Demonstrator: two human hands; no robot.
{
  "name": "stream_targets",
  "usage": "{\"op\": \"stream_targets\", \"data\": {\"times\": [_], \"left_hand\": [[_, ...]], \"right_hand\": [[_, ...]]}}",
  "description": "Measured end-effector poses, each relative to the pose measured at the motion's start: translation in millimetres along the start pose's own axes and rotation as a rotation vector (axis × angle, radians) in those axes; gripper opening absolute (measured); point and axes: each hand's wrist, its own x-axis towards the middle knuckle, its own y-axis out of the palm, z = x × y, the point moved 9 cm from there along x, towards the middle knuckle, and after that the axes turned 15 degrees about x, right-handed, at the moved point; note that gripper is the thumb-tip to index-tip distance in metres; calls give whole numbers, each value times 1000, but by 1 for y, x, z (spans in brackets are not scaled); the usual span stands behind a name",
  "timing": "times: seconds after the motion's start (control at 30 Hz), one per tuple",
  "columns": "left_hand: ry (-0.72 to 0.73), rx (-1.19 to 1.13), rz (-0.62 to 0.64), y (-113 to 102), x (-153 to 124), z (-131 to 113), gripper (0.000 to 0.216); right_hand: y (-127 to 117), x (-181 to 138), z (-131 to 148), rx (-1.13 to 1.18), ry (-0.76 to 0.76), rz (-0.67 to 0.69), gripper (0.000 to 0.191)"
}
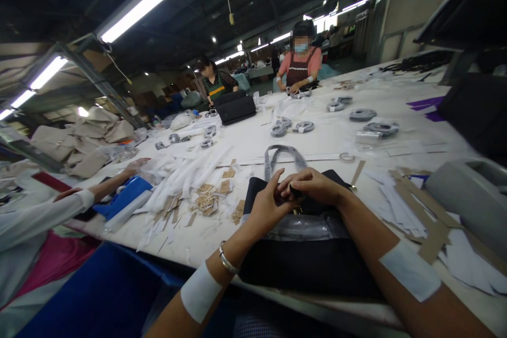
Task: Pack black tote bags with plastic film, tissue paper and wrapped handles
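A black handbag (309,253) lies flat on the white table (253,142) right in front of me, its grey strap (283,156) looped out behind it. Both my hands meet above the bag's top edge. My right hand (317,186) is curled, its fingers pinching a small dark part at the bag's top. My left hand (270,202) touches the same spot, thumb and fingers closed in toward it, one finger raised. What the small part is stays hidden between the fingers. A clear plastic wrap (304,229) covers part of the bag.
Paper tags and string (206,202), white paper strips (186,174) and cardboard strips (428,222) litter the table. Coiled grey straps (362,114) lie further back. A person's white-sleeved arm (75,203) reaches in at left beside a blue item (129,195). Two people work at the far side.
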Motion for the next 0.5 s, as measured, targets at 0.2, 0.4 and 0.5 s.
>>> {"op": "stream_targets", "data": {"times": [0.2, 0.4, 0.5], "left_hand": [[-46, -107, 58, 16, 3, 11, 102], [23, -18, 54, 23, 14, 16, 77], [130, 84, -40, 16, 15, 4, 56]], "right_hand": [[6, 2, -3, -99, -8, 62, 28], [10, 3, -2, -88, -41, 96, 26], [3, 3, -1, 57, -88, 61, 24]]}}
